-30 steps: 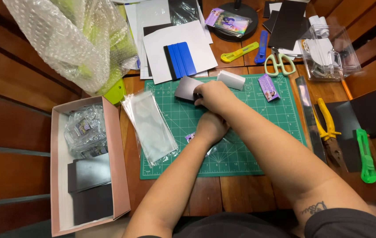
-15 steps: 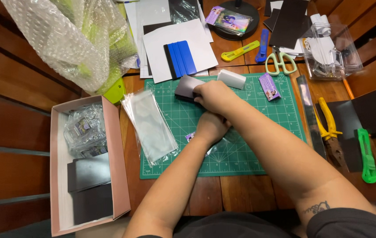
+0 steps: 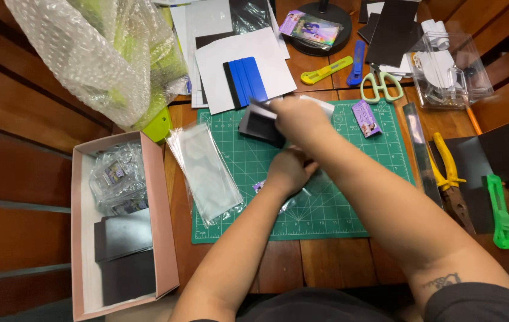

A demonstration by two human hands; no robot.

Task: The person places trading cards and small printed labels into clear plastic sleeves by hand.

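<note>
At the centre of the frame, over the green gridded cutting mat (image 3: 350, 214), the right hand (image 3: 299, 116) (motion-blurred) closes its fingers on a small dark grey flat pouch (image 3: 260, 124). The left hand (image 3: 290, 170) presses a small clear wrapper (image 3: 284, 200) onto the mat, apparently mid-packing; inserting needs steady alignment.

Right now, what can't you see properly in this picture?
Head view only:
- The dark grey piece in the right hand: blurred by motion, partly behind the fingers.
- The small clear packet under the left hand: mostly covered by it.
- The bubble-wrap bag: cut off by the top edge.
- The pink box: wrapped contents too crinkled to identify.
</note>
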